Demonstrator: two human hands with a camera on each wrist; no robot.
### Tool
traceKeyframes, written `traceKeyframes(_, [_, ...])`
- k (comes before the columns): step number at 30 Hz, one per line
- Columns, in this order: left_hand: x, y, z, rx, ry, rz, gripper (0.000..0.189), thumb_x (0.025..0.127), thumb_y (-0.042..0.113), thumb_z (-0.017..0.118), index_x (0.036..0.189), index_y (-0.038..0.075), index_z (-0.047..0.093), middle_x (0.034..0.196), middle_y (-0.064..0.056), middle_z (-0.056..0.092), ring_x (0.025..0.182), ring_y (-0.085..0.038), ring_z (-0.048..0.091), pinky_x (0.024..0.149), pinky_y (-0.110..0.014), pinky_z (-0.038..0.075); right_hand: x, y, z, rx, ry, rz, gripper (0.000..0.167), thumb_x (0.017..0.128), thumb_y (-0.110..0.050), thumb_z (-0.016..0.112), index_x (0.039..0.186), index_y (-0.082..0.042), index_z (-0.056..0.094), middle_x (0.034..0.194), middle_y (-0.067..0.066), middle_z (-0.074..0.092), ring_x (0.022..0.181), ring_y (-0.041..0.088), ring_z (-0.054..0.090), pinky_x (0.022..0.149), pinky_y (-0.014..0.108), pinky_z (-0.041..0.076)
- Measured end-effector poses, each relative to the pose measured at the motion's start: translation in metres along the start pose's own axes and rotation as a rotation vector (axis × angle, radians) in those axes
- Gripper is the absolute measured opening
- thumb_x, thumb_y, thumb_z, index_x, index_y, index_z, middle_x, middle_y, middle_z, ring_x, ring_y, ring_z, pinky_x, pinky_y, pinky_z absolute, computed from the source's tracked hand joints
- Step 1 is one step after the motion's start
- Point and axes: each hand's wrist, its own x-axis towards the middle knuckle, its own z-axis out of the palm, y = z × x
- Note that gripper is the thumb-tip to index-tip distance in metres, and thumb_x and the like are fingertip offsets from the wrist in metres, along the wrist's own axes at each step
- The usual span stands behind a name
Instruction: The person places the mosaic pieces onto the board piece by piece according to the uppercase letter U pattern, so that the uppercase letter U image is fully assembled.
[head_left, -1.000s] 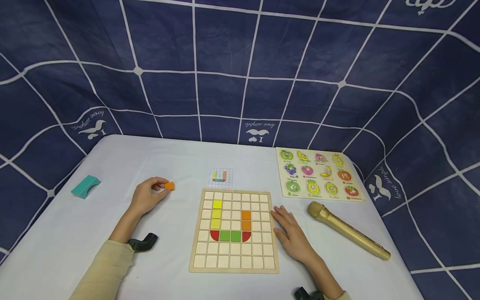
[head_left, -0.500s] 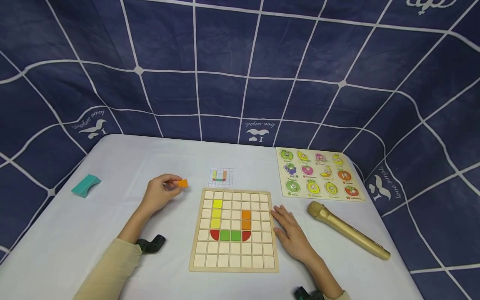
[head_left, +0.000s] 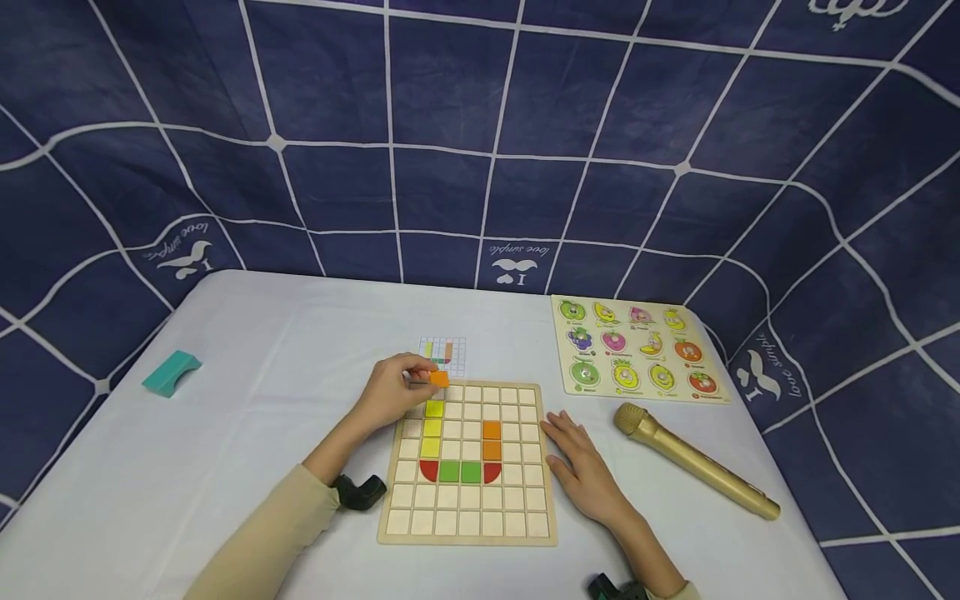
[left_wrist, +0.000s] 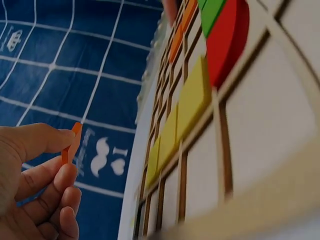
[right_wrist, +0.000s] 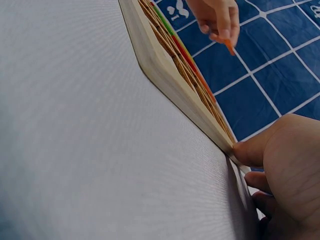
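My left hand (head_left: 393, 390) pinches a small orange square tile (head_left: 438, 379) between thumb and fingers, above the far left part of the wooden grid board (head_left: 467, 540). In the left wrist view the orange tile (left_wrist: 73, 144) is held on edge, raised over the board. Yellow tiles (head_left: 432, 427), green tiles (head_left: 460, 472), red quarter-round tiles (head_left: 492, 472) and two orange tiles (head_left: 492, 440) form a U in the grid. My right hand (head_left: 588, 471) lies on the table with its fingertips at the board's right edge; its thumb (right_wrist: 250, 150) touches the rim in the right wrist view.
A small pattern card (head_left: 459, 358) lies behind the board, partly covered by the left hand. At right are a fruit picture board (head_left: 641, 350) and a gold microphone (head_left: 697, 462). A teal arch block (head_left: 172, 373) sits far left. A blue gridded cloth (head_left: 450, 192) hangs behind the table.
My left hand has carried the orange tile rightward from the open table to above the board's far left part. The right hand stays at the board's edge.
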Motion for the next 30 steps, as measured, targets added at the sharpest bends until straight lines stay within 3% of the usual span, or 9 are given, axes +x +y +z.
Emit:
traceKeyframes(5, [0.003,0.012,0.023,-0.027,-0.058,0.003,0.02,0.073,0.011,0.077,0.091,0.007,0.069,0.077,0.001,0.058,0.071,-0.014,0.052,0.065,-0.027,0.047,0.0,0.001,0.001,-0.006,-0.001,-0.007,0.046,0.088,-0.004,0.059,0.133,-0.003,0.048,0.142,0.011,0.038,0.136,0.027,0.022,0.107,0.05,0.013])
traceKeyframes(14, [0.009,0.018,0.051,0.018,-0.12,0.02,0.02,0.072,0.014,0.077,0.09,0.009,0.069,0.072,0.006,0.057,0.063,-0.009,0.051,0.063,-0.027,0.044,-0.001,0.001,0.0,-0.003,0.005,-0.011,0.045,0.088,-0.004,0.059,0.132,-0.003,0.048,0.141,0.011,0.039,0.136,0.028,0.023,0.107,0.049,0.013])
traceKeyframes(23, [0.01,0.019,0.068,0.071,-0.203,0.024,0.02,0.072,0.016,0.077,0.088,0.009,0.067,0.069,0.007,0.056,0.063,-0.007,0.05,0.063,-0.024,0.043,-0.001,0.002,0.001,-0.007,0.006,-0.01,0.044,0.089,-0.005,0.057,0.132,-0.003,0.048,0.142,0.01,0.038,0.136,0.025,0.022,0.108,0.044,0.012])
traceKeyframes(30, [0.01,0.019,0.072,0.108,-0.229,0.026,0.018,0.072,0.016,0.077,0.086,0.01,0.067,0.068,0.009,0.054,0.064,-0.008,0.049,0.063,-0.025,0.041,-0.001,0.0,0.0,-0.003,0.006,-0.014,0.044,0.089,-0.005,0.057,0.132,-0.002,0.048,0.142,0.011,0.038,0.136,0.026,0.022,0.108,0.045,0.012])
